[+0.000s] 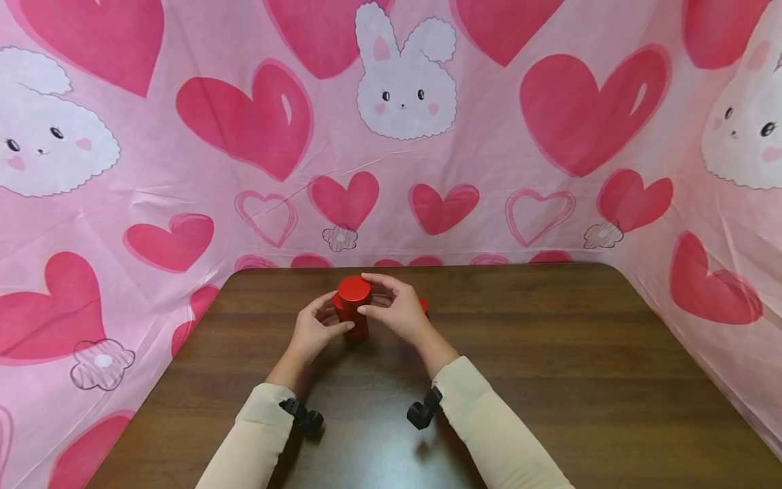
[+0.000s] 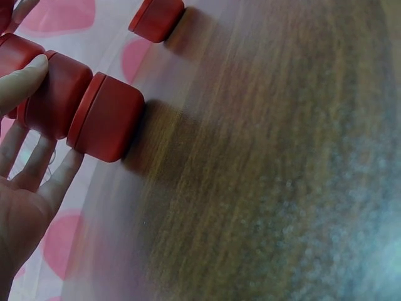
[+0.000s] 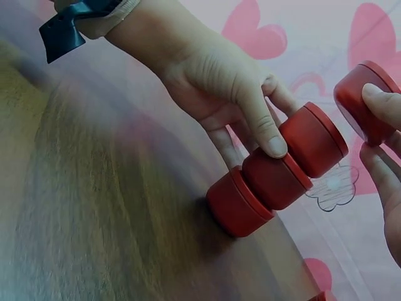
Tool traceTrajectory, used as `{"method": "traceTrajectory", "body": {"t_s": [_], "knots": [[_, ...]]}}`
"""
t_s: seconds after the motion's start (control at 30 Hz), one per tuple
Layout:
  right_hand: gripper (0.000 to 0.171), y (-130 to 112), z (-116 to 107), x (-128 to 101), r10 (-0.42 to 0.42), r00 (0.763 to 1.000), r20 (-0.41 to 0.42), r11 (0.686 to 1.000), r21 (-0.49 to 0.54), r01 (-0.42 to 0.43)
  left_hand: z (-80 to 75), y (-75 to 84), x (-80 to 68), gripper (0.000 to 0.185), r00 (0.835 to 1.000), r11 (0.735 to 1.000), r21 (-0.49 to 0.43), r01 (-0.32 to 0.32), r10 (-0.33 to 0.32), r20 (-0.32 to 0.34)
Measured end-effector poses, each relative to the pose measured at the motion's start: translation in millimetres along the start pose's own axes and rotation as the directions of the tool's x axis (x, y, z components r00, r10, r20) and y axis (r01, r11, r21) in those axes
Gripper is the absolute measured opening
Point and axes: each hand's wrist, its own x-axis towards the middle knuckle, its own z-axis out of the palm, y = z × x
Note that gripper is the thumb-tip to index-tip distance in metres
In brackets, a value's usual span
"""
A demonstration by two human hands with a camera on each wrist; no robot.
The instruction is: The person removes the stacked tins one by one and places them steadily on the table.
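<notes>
Wooden table (image 1: 537,367), stack of three red tins (image 3: 276,179) on far side. Left hand (image 1: 313,334) curled round it from left; right hand (image 1: 397,309) pinches fourth tin (image 1: 354,288) just above. Loose tin (image 2: 158,19) farther right.

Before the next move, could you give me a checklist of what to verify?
1. Left hand grips the stack of three red containers: ok.
2. Right hand holds the fourth container: ok.
3. Bottom container stands on the table: ok.
4. Fourth container rests on the stack: not ok, a gap shows between them.
5. Fifth container stands apart from the stack: ok.
6. Containers empty: cannot tell, insides hidden.
</notes>
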Motion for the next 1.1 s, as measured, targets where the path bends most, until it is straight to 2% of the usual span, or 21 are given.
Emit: {"method": "traceTrajectory", "body": {"t_s": [0.67, 0.8, 0.9, 1.03, 1.1], "knots": [[0.056, 8.5, -17.5, -15.0, -0.031, 0.999, -0.03, 0.999, -0.009, 0.03, -0.1, -2.1, 1.7, 0.072, 1.0, 1.0, -0.006, -0.003, 0.004, 0.009], [0.056, 9.6, -19.5, -18.3, -0.038, 0.998, -0.055, 0.999, -0.006, 0.038, 0.6, 15.1, -4.7, 0.071, 1.0, 1.0, -0.018, 0.008, -0.007, 0.025], [0.056, 11.1, -21.9, -20.8, -0.054, 0.996, -0.072, 0.998, 0.007, 0.055, 0.6, 18.4, -5.7, 0.071, 0.999, 0.999, -0.03, 0.018, -0.017, 0.031], [0.056, 13.5, -26.2, -24.3, -0.069, 0.994, -0.087, 0.997, 0.025, 0.072, -0.6, 1.0, 2.1, 0.073, 0.999, 0.999, -0.042, 0.026, -0.025, 0.025], [0.056, 14.5, -28.7, -26.3, -0.067, 0.993, -0.096, 0.997, 0.027, 0.07, -0.6, -1.9, 3.1, 0.072, 0.999, 0.999, -0.035, 0.03, -0.029, 0.023]]}}
